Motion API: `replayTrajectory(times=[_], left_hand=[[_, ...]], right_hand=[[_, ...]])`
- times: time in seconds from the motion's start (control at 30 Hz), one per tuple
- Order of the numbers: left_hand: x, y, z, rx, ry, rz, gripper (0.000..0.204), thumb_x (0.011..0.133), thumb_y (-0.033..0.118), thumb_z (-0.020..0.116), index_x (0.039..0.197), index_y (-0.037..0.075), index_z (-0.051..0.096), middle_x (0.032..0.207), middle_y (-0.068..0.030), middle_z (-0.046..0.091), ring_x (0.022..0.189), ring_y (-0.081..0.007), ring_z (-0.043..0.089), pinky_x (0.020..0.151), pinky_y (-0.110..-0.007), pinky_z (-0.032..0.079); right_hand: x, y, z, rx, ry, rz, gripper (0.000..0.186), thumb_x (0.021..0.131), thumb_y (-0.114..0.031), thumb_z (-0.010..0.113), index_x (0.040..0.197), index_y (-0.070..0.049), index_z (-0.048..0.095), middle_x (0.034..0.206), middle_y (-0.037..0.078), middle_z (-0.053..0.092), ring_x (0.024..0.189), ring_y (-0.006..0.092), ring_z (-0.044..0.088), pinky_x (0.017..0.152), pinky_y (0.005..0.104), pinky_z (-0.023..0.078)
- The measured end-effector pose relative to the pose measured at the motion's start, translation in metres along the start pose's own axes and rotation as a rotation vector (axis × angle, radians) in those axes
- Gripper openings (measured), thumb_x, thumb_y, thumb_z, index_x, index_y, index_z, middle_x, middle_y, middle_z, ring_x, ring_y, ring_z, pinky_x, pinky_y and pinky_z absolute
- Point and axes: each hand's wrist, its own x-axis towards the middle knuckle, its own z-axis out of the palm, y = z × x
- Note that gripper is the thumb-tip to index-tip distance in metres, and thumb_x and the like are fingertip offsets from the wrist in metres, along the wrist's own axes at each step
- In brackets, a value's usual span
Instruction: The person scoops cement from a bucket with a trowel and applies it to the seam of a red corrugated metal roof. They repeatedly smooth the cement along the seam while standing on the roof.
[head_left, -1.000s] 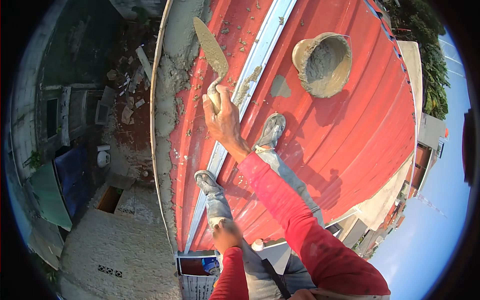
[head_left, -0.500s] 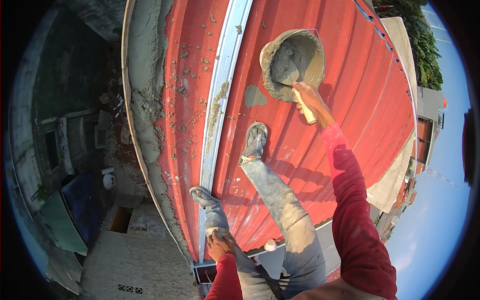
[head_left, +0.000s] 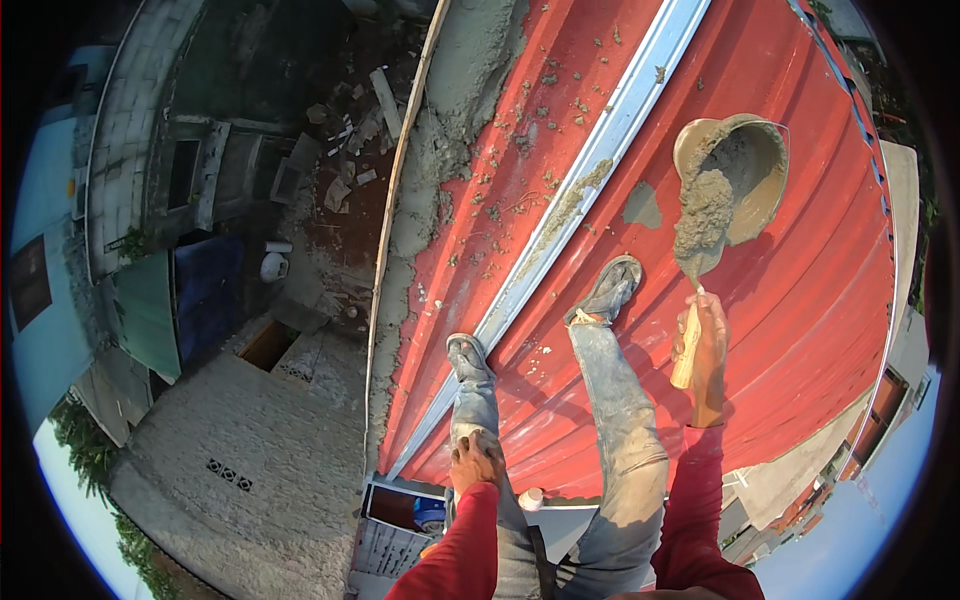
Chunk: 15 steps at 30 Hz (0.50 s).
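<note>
My right hand is closed round the pale wooden handle of a trowel. A thick heap of wet grey mortar lies on the blade, which is mostly hidden beneath it. The load is at the near left side of a mortar-smeared bucket, overlapping its rim in view. More mortar shows inside the bucket, which is tipped on the red metal roof. My left hand rests at my left knee with its fingers curled in; whether it holds anything is hidden.
A metal strip runs along the roof, splashed with mortar. Left of it, a mortar band is edged by a thin wooden board. Beyond that edge lies a deep drop to a yard. A small pale cup-like object sits by my legs.
The trowel has come out of the bucket, lifted with a heap of mortar on it, and my right hand has drawn back toward me. The view has turned; my left hand stays at the knee.
</note>
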Motion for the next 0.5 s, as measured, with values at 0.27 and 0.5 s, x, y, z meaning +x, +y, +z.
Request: replayTrajectory(times=[0.27, 0.5], left_hand=[[-0.004, -0.003, 0.012, -0.079, 0.013, -0.025, 0.053, 0.088, 0.034, 0.067, 0.139, 0.026, 0.062, 0.134, -0.0088, 0.061, 0.124, -0.0378, 0.061, 0.093, -0.051, 0.058], [-0.004, 0.0, 0.015, -0.146, 0.048, -0.026, 0.055, 0.083, 0.031, 0.07, 0.137, 0.023, 0.062, 0.137, -0.0112, 0.06, 0.125, -0.0407, 0.06, 0.094, -0.052, 0.058]], right_hand=[[0.018, 0.099, 0.213, 0.204, -0.205, 0.041, 0.025, 0.105, -0.03, 0.055, 0.114, -0.006, 0.056, 0.078, 0.005, 0.058, 0.052, 0.0129, 0.056, 0.043, 0.0306, 0.047], [0.092, 0.124, 0.366, -0.245, 0.05, -0.359, 0.029, 0.101, -0.03, 0.065, 0.112, -0.004, 0.059, 0.085, 0.011, 0.068, 0.061, 0.021, 0.068, 0.051, 0.0369, 0.055]])
